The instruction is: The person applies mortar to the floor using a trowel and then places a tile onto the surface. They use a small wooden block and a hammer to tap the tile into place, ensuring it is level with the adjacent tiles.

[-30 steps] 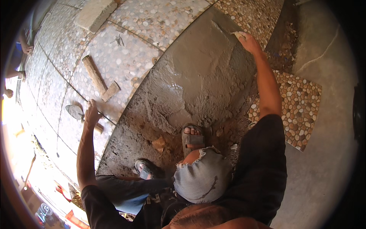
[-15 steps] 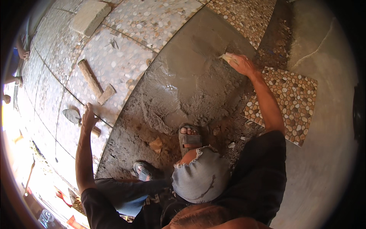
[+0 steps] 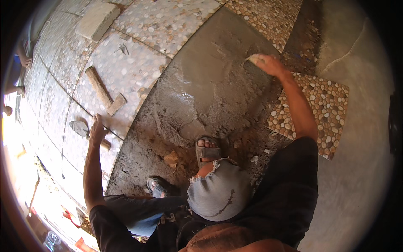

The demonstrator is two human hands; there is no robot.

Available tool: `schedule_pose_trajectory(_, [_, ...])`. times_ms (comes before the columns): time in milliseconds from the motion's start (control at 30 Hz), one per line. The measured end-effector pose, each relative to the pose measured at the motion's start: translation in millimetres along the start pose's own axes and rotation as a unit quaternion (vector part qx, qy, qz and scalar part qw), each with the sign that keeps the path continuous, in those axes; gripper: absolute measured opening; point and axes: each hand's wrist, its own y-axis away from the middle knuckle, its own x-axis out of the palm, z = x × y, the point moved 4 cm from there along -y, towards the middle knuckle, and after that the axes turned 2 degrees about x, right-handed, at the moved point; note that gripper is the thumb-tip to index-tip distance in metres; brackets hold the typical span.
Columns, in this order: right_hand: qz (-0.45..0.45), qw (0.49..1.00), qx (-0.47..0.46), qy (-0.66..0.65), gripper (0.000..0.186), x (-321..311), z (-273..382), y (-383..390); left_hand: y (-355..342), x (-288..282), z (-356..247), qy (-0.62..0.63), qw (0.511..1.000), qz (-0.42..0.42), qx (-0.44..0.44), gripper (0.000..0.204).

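My right hand (image 3: 270,64) is over the far right part of the wet grey mortar (image 3: 201,75), its fingers closed. Something pale and smeared shows at the fingertips, too small to name. On the left, my left hand (image 3: 98,129) rests with outstretched fingertips on the pebble-patterned tiles (image 3: 147,46). Its wrist passes over a trowel (image 3: 78,127), whose blade shows on one side and wooden handle end on the other; the middle is hidden. Farther off on the same tiles lies a wooden-handled hammer (image 3: 98,88).
A pale block (image 3: 97,20) sits on the far left tiles. A loose brown pebble-patterned tile (image 3: 321,113) lies at the right, partly under my right arm, beside a concrete floor (image 3: 357,176). My sandalled foot (image 3: 208,149) stands at the mortar's near edge. Another person's hand (image 3: 26,61) shows far left.
My right hand has shifted slightly right and away from me over the mortar, whose surface beside it looks more roughened. My left hand has stayed in place.
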Motion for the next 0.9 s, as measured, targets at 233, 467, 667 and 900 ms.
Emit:
schedule_pose_trajectory(233, [-0.003,0.998,-0.057,0.036,0.043,29,32,65,4,1,9,0.028,1.0,0.014,0.002,0.104])
schedule_pose_trajectory(467, [-0.152,0.971,0.179,0.046,0.05,10,-18,28,1,2,10,0.022,0.999,0.031,-0.018,0.104])
schedule_pose_trajectory(667, [0.034,0.964,0.236,-0.119,0.055,-5,-4,40,4,1,5,-0.002,1.0,-0.01,0.018,0.101])
schedule_pose_trajectory(900, [0.031,0.993,0.026,-0.113,0.047,33,10,86,2,-6,-9,0.001,0.999,0.04,-0.035,0.099])
